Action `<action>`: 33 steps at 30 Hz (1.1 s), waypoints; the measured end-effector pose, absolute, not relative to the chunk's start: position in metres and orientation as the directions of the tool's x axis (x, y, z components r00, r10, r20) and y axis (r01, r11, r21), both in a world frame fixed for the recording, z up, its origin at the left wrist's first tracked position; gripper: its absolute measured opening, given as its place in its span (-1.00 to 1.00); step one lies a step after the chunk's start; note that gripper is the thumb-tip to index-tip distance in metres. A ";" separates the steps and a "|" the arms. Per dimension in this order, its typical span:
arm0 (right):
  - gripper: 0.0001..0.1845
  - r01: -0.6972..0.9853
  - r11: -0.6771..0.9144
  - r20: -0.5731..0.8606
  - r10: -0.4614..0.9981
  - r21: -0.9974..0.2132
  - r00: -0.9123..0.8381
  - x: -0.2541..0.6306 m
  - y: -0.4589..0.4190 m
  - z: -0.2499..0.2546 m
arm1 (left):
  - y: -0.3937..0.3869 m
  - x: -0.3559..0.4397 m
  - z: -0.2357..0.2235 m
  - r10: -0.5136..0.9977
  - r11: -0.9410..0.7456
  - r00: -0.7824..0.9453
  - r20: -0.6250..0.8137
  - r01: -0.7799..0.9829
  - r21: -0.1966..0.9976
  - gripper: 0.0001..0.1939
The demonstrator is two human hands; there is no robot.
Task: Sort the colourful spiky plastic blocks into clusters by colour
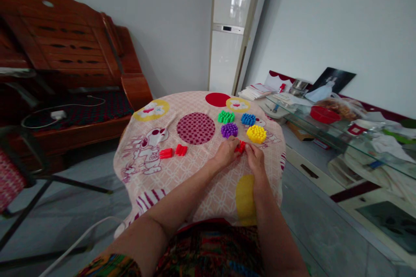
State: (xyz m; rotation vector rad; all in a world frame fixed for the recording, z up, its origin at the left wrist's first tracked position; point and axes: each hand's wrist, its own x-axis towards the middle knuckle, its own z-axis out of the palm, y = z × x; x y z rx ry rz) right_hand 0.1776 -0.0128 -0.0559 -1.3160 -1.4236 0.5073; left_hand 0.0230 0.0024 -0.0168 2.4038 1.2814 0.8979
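Note:
A cluster of small red plastic pieces (240, 146) lies on the cloth-covered table (208, 169) between my two hands. My left hand (227, 150) curls around its left side, fingers bent and touching it. On the other side, my right hand (255, 155) closes its fingertips against the red pieces. Just beyond them stand tight clusters of similar pieces: purple (229, 130), yellow (256, 134), green (226, 117) and blue (248, 119). Two more red groups, one flat (166, 153) and one blocky (181, 150), lie to the left. Individual piece shapes are too small to make out.
A glass-topped cabinet (302, 117) stands at the right, with papers (256, 91), a red bowl (325, 114) and bags on it. To the left are a wooden bench (71, 47) and a chair's metal legs (78, 184). A white cable (81, 238) runs beside the table's front left.

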 end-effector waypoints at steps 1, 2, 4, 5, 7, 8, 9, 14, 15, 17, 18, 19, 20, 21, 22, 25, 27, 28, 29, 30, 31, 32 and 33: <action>-0.53 0.435 0.295 0.408 0.892 -0.851 0.194 0.178 -0.013 -0.056 | 0.002 0.022 -0.017 0.819 -0.571 0.406 0.406 0.649 0.503 -0.96; -0.52 0.437 0.293 0.407 0.892 -0.850 0.194 0.178 -0.013 -0.057 | 0.003 0.019 -0.015 0.818 -0.571 0.397 0.417 0.647 0.504 -0.95; -0.53 0.440 0.293 0.406 0.894 -0.849 0.189 0.179 -0.012 -0.058 | 0.005 0.008 -0.011 0.825 -0.556 0.362 0.433 0.658 0.508 -0.91; -0.53 0.440 0.295 0.407 0.894 -0.848 0.187 0.179 -0.012 -0.059 | 0.007 -0.001 -0.007 0.838 -0.532 0.336 0.430 0.678 0.507 -0.90; -0.53 0.439 0.296 0.409 0.893 -0.848 0.188 0.180 -0.011 -0.060 | 0.010 -0.025 0.002 0.877 -0.453 0.276 0.394 0.748 0.485 -0.87; -0.53 0.441 0.295 0.409 0.892 -0.847 0.190 0.180 -0.011 -0.060 | 0.012 -0.039 0.007 0.900 -0.402 0.252 0.356 0.796 0.454 -0.85; -0.53 0.444 0.295 0.411 0.892 -0.846 0.191 0.180 -0.011 -0.060 | 0.013 -0.055 0.012 0.920 -0.349 0.226 0.321 0.844 0.406 -0.83; -0.55 0.464 0.294 0.417 0.890 -0.835 0.186 0.180 -0.011 -0.058 | 0.011 -0.124 0.024 0.981 -0.151 0.126 0.149 0.973 0.175 -0.63; -0.56 0.468 0.294 0.419 0.888 -0.833 0.189 0.180 -0.011 -0.058 | 0.010 -0.134 0.023 0.988 -0.134 0.121 0.094 0.980 0.148 -0.62; -0.57 0.474 0.294 0.422 0.887 -0.830 0.188 0.179 -0.012 -0.057 | 0.010 -0.148 0.016 0.993 -0.115 0.118 -0.018 0.984 0.134 -0.63; -0.57 0.476 0.294 0.423 0.887 -0.829 0.188 0.179 -0.012 -0.057 | 0.011 -0.153 0.011 0.991 -0.114 0.123 -0.057 0.983 0.148 -0.65; -0.58 0.478 0.293 0.422 0.887 -0.828 0.188 0.179 -0.012 -0.057 | 0.012 -0.157 0.007 0.988 -0.117 0.132 -0.078 0.979 0.169 -0.67; -0.58 0.479 0.291 0.420 0.888 -0.828 0.187 0.179 -0.012 -0.057 | 0.013 -0.159 0.004 0.986 -0.126 0.144 -0.082 0.973 0.193 -0.68; -0.58 0.480 0.289 0.418 0.889 -0.828 0.186 0.179 -0.012 -0.056 | 0.015 -0.159 0.001 0.984 -0.144 0.163 -0.072 0.966 0.216 -0.70; -0.59 0.480 0.287 0.416 0.890 -0.829 0.186 0.179 -0.013 -0.056 | 0.016 -0.156 0.001 0.981 -0.169 0.186 -0.052 0.956 0.238 -0.73; -0.59 0.477 0.288 0.416 0.890 -0.830 0.188 0.178 -0.013 -0.056 | 0.021 -0.135 0.007 0.968 -0.251 0.241 0.070 0.914 0.320 -0.86; -0.59 0.472 0.288 0.415 0.890 -0.833 0.189 0.178 -0.013 -0.055 | 0.024 -0.112 0.012 0.947 -0.317 0.258 0.193 0.856 0.409 -0.88; -0.59 0.470 0.288 0.413 0.891 -0.834 0.187 0.177 -0.013 -0.055 | 0.026 -0.099 0.013 0.932 -0.357 0.280 0.229 0.810 0.466 -0.86; -0.59 0.469 0.289 0.412 0.892 -0.835 0.185 0.177 -0.013 -0.054 | 0.027 -0.087 0.012 0.924 -0.381 0.296 0.242 0.756 0.532 -0.84; -0.59 0.470 0.290 0.413 0.892 -0.834 0.183 0.177 -0.013 -0.053 | 0.028 -0.076 0.010 0.920 -0.393 0.305 0.248 0.693 0.604 -0.81; -0.59 0.474 0.291 0.416 0.891 -0.831 0.181 0.177 -0.013 -0.053 | 0.029 -0.067 0.006 0.918 -0.393 0.308 0.250 0.628 0.672 -0.80; -0.60 0.480 0.293 0.421 0.889 -0.827 0.183 0.177 -0.014 -0.052 | 0.030 -0.060 0.001 0.918 -0.389 0.307 0.253 0.565 0.728 -0.79; -0.60 0.485 0.293 0.424 0.887 -0.824 0.184 0.177 -0.014 -0.052 | 0.030 -0.055 -0.005 0.916 -0.388 0.306 0.260 0.508 0.769 -0.78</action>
